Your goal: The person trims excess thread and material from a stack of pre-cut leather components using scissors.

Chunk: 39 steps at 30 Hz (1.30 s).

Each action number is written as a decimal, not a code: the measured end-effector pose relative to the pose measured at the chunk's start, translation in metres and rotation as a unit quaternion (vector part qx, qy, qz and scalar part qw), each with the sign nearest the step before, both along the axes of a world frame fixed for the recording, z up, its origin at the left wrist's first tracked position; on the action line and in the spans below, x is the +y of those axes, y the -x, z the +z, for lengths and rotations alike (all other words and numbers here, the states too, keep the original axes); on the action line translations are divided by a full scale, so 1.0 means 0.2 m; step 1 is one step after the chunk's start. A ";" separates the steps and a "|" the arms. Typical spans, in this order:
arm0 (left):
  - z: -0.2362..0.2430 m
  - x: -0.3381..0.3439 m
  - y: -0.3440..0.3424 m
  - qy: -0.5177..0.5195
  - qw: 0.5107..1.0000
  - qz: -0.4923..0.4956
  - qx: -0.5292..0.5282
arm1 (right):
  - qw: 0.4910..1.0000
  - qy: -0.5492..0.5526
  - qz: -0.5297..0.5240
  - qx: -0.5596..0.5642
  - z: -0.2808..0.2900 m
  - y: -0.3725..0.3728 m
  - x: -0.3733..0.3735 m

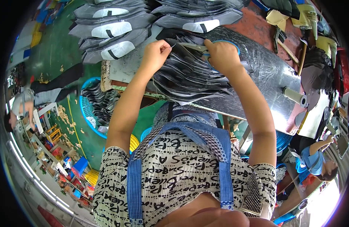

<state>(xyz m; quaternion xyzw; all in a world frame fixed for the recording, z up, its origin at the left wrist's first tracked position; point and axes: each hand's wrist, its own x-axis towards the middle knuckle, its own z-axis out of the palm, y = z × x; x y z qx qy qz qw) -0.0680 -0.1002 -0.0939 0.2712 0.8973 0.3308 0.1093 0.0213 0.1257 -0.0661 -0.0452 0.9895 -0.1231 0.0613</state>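
A long heap of overlapping black cut pieces (189,77) lies along the near edge of a worn metal-topped bench (265,75). My left hand (155,53) is closed in a pinch at the heap's upper left, on what looks like a thin thread or edge. My right hand (222,55) grips blue-handled scissors (195,47), whose blades point left over the pieces toward my left fingertips. Stacks of grey pieces with white patches (114,49) lie at the back of the bench.
A blue basket of black pieces (87,106) stands on the floor at left. A white roll (293,94), wooden-handled tools (288,51) and yellow pieces (276,19) lie at right. One person (19,106) is at far left, another (314,160) at far right.
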 end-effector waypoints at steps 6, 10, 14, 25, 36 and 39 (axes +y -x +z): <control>0.42 0.15 -0.20 -0.185 0.945 -0.071 -0.262 | 0.768 0.612 -0.156 -0.105 0.19 -0.12 0.03; 0.63 0.23 -0.18 -0.172 0.910 -0.123 -0.357 | 0.658 0.741 -0.130 0.015 0.33 -0.16 0.06; 0.70 0.13 -0.02 -0.134 0.977 -0.074 -0.145 | 0.683 0.678 -0.240 0.131 0.28 -0.25 0.30; 0.07 0.20 0.04 0.091 0.968 -0.207 0.106 | 0.905 0.298 -0.303 0.034 -0.20 -0.39 0.15; 0.01 0.25 0.12 0.172 0.965 -0.102 0.168 | 0.981 0.061 -0.181 -0.014 -0.09 -0.27 0.24; 0.11 0.22 0.09 0.164 0.982 -0.072 0.066 | 0.997 0.038 -0.051 0.042 0.00 -0.18 0.16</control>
